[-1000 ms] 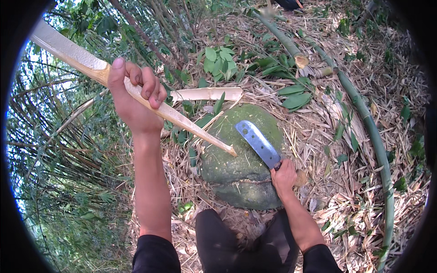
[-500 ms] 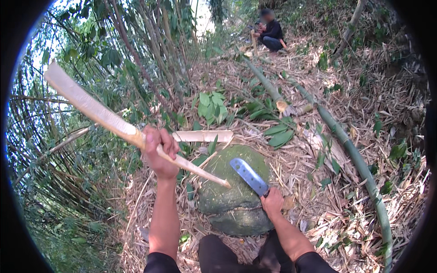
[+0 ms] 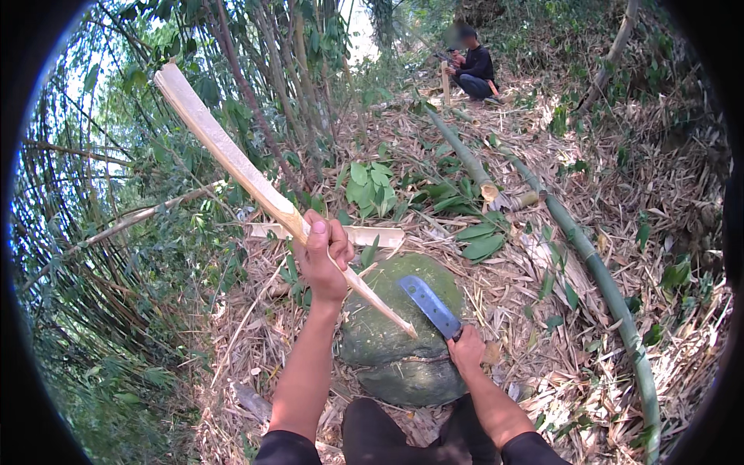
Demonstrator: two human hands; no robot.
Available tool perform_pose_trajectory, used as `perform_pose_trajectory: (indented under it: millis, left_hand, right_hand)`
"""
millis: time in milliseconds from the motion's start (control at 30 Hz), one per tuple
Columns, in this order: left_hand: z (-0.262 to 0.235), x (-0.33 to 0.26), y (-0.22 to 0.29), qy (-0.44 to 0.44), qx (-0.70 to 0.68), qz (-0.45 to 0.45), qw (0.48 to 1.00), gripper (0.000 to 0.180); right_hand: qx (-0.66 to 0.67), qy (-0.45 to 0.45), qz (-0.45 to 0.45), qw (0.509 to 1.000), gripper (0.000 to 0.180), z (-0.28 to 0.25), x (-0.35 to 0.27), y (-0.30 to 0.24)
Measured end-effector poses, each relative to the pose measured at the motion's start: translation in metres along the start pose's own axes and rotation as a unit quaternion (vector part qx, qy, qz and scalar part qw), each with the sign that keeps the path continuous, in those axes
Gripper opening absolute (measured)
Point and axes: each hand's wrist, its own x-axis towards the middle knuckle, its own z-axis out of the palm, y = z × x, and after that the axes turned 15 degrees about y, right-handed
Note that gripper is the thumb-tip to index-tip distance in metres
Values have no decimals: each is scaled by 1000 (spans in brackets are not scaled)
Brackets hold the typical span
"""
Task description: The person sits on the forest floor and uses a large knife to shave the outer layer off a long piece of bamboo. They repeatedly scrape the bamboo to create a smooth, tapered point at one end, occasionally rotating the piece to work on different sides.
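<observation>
My left hand [image 3: 324, 254] is closed round a long split piece of bamboo [image 3: 229, 155], pale on its inner face. Its wide end points up and to the left, while the narrow, trimmed end slants down over a large rounded green mass, like a boulder [image 3: 403, 380], with a crease across it. In my right hand [image 3: 467, 350] is a knife [image 3: 428, 304] with a broad, blunt-ended blade and holes along it. The blade lies over the boulder, to the right of the bamboo's narrow tip, with a small gap between them. My right fingers hide most of the handle.
Beyond the boulder lies another split bamboo strip [image 3: 376, 235], beside green leaves [image 3: 368, 186]. Long green bamboo poles [image 3: 593, 260] stretch along the right over dry litter. Bamboo stems [image 3: 263, 85] crowd the left. A person [image 3: 474, 68] crouches far off near an upright stake [image 3: 446, 84].
My left hand has moved right and slightly down with the bamboo, which now stands steeper. Its narrow tip is nearer the blade. My right hand and knife have barely moved.
</observation>
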Motion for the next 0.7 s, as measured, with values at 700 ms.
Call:
perform_pose_trajectory:
  millis: [700]
  left_hand:
    - [-15, -8, 10, -20, 12, 15, 1000, 30]
  right_hand:
    - [405, -23, 218, 888, 21, -114, 13, -145]
